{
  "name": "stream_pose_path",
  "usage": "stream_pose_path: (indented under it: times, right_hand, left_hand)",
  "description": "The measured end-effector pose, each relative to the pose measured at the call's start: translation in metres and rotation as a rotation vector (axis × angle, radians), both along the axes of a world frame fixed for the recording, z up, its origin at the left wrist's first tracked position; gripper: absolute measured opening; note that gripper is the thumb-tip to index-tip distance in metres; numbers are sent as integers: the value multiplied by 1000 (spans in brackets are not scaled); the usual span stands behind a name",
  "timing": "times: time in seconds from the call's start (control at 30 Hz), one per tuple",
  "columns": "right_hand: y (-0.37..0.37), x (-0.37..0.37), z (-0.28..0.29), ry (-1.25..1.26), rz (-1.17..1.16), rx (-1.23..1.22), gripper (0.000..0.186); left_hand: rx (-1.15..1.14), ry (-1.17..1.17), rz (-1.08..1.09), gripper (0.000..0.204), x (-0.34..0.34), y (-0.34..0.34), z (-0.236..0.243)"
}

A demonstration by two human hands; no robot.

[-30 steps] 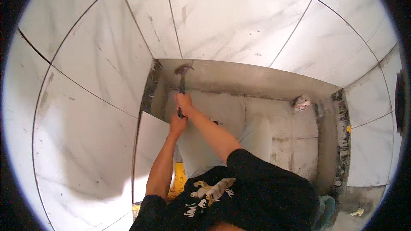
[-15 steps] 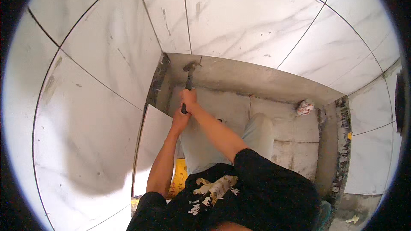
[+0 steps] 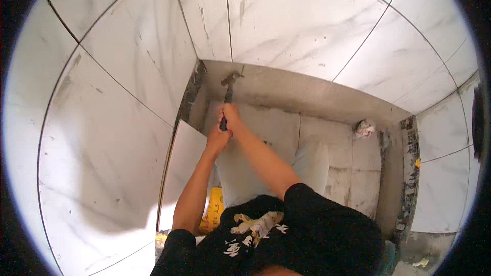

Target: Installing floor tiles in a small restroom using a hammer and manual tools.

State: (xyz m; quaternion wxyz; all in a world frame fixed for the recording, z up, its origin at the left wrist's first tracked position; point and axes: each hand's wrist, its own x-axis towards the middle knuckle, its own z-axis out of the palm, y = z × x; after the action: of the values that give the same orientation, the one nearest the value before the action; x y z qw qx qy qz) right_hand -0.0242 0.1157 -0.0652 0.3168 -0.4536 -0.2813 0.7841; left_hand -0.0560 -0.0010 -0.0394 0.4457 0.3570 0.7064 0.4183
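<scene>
The right hand (image 3: 231, 116) wraps the black-handled, dark-headed metal hammer (image 3: 228, 92) at eleven o'clock; the left hand (image 3: 218, 140) clasps its butt. Within the past second, its head stays near the bare grey cement wall strip (image 3: 317, 92), suggesting unchanged working position.

The hammer (image 3: 228, 93) has a black handle and a dark, brownish head. White wall tiles (image 3: 286, 20) carry soft grey marbled veining, crossed by thin dark joint lines, with a dull grey-brown band of bare wall (image 3: 317, 91) beneath. The floor (image 3: 340, 148) is pale grey, stained darker in patches. A black T-shirt (image 3: 322, 225) bears a cream and white print; the trousers (image 3: 313, 163) are pale greyish. The bag (image 3: 215, 207) is bright yellow with dark markings, the crumpled wad (image 3: 365, 128) whitish with reddish tinges.
</scene>
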Motion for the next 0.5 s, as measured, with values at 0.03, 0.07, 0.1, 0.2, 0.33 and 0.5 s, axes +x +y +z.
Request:
stream_pose_path:
  times: [0.03,0.07,0.1,0.2,0.33,0.5]
  right_hand:
    - [-2,0,0,51,-10,-78,14]
    - [-2,1,-1,96,59,-92,14]
    - [-2,1,-3,72,6,-20,13]
    - [0,-9,-17,-87,-121,58,12]
    - [4,-27,-43,-315,-180,120,16]
    - [4,-14,-43,-429,-27,357,22]
  left_hand:
    - [-28,10,19,34,-1,1,4]
    - [-67,44,0,36,1,1,4]
    - [-55,54,-68,37,-2,3,4]
    - [254,82,-88,35,-15,8,-15]
    - [-2,111,-32,35,-27,11,-46]
    - [15,229,-13,26,-14,17,-51]
